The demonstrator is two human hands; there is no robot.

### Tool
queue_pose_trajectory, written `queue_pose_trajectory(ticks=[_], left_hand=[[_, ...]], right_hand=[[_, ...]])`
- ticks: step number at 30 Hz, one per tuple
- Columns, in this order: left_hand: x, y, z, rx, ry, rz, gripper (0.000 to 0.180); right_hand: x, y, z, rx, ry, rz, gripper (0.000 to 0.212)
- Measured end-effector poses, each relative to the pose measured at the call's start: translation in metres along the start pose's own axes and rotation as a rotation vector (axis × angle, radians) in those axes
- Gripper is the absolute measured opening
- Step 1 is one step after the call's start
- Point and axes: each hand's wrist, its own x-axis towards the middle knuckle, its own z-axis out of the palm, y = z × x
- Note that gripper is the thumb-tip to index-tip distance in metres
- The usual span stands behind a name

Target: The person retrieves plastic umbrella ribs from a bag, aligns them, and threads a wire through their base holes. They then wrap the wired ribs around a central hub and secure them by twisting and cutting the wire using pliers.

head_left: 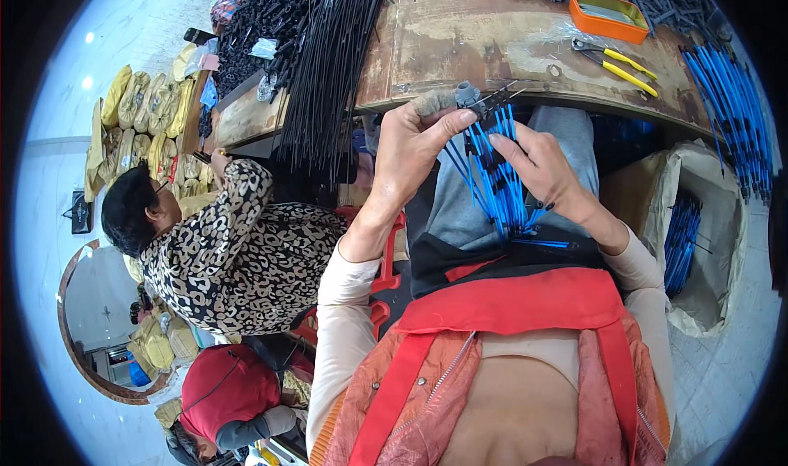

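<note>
My left hand is raised at the table's front edge, with thumb and fingers pinching a small grey plastic fitting. Close beside it, my right hand is closed around a bunch of thin blue rods with black joints. The rods hang down over my lap, their lower ends near the black waist of my apron. Dark thin tips stick out past the fitting between both hands. Whether the fitting is joined to one of the rods, I cannot tell.
On the wooden table lie yellow-handled pliers and an orange box. Long black rods overhang its left part; more blue rods lie at right. A lined bin stands right. Another person sits left.
</note>
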Motion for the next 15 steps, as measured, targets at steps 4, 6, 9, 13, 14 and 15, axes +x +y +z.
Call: queue_pose_trajectory(ticks=[4, 6, 9, 13, 14, 15], left_hand=[[-0.004, 0.004, 0.000, 0.022, 0.025, -0.025, 0.025], [-0.004, 0.006, -0.001, 0.014, 0.006, -0.036, 0.024], [-0.006, 0.009, -0.005, 0.070, -0.051, -0.060, 0.025], [-0.007, 0.013, -0.006, 0.108, -0.060, -0.096, 0.027], [-0.007, 0.013, -0.006, 0.114, -0.065, -0.093, 0.028], [-0.007, 0.014, -0.006, 0.115, -0.064, -0.095, 0.028]], right_hand=[[0.000, 0.000, 0.001, 0.033, -0.005, 0.009, 0.027], [0.000, -0.001, 0.001, 0.032, -0.001, 0.013, 0.028], [0.001, -0.002, 0.002, 0.035, 0.001, 0.007, 0.028], [0.001, -0.001, 0.003, -0.001, 0.001, -0.011, 0.028], [0.001, -0.001, 0.003, 0.016, 0.003, -0.005, 0.028], [0.002, -0.001, 0.004, 0.032, 0.004, 0.002, 0.028]])
